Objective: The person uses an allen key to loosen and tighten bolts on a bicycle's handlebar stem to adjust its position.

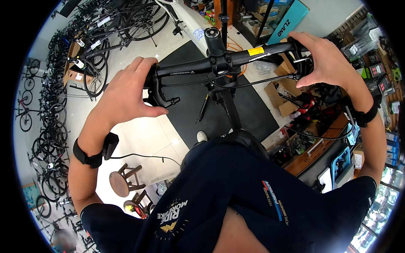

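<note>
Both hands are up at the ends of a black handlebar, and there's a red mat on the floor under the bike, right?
Not quite: the mat is black, not red, as the head view shows. The rest holds: the left hand and right hand are at the ends of the black handlebar.

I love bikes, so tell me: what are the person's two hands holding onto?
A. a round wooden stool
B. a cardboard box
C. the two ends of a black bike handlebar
C: the left hand and the right hand each sit at one end of the black handlebar, by the brake levers.
</note>
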`<state>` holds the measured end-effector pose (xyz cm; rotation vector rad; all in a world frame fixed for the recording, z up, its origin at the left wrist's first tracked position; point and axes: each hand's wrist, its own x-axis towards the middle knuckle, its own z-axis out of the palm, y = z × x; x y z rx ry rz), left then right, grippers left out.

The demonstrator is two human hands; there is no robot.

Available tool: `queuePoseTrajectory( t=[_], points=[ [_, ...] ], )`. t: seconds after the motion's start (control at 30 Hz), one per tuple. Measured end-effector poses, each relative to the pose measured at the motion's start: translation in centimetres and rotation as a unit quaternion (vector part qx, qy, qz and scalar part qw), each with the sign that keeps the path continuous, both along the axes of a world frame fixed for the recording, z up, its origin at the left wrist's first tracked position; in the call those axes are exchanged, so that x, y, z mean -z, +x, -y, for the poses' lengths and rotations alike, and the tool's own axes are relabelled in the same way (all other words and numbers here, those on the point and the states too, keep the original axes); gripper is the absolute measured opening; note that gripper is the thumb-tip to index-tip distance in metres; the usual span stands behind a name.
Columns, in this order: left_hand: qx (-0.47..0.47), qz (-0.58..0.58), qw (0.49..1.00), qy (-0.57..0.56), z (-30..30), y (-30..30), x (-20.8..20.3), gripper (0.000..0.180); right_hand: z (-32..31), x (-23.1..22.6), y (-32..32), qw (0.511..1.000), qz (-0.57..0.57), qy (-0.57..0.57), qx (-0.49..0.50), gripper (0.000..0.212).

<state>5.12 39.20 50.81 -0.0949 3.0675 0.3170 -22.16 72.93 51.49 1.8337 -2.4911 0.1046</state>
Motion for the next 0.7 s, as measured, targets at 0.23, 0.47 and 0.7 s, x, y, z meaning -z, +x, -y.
queuePoseTrajectory(
  t=[0.23, 0.47, 0.7],
  points=[
    [0.007, -0.021, 1.000, 0.017, 0.0, 0.0, 0.3, 0.093, -0.4, -0.5, 1.0, 0.997, 0.025, 0.030, 0.061, 0.108],
    [0.020, -0.087, 0.994, 0.058, 0.0, 1.1, 1.2, 0.095, 0.8, 0.5, 5.8, 0.987, -0.045, -0.147, 0.040, 0.063],
    [0.043, -0.120, 0.991, 0.028, 0.6, 1.4, 1.7, 0.101, 7.2, 4.1, 9.6, 0.975, -0.161, -0.150, -0.015, 0.031]
  ],
)
